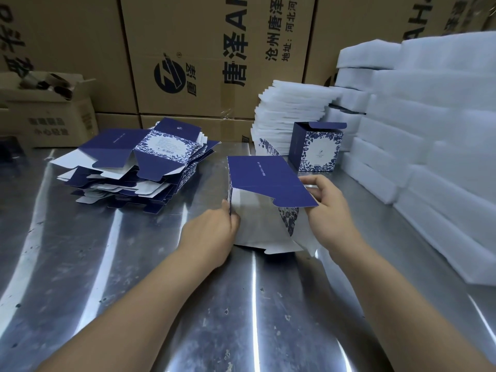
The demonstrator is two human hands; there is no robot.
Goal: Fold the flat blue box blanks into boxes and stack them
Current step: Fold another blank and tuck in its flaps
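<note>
A partly opened blue box blank lies in front of me on the steel table, its white inside showing. My left hand pinches its left edge. My right hand grips the right corner of the raised blue panel. A loose pile of flat blue blanks sits at the back left. One folded blue box with a floral front stands upright at the back right, its top flap up.
White foam sheets are stacked behind the folded box, and taller foam stacks line the right side. Large brown printed cartons form a wall at the back. An open small carton sits far left.
</note>
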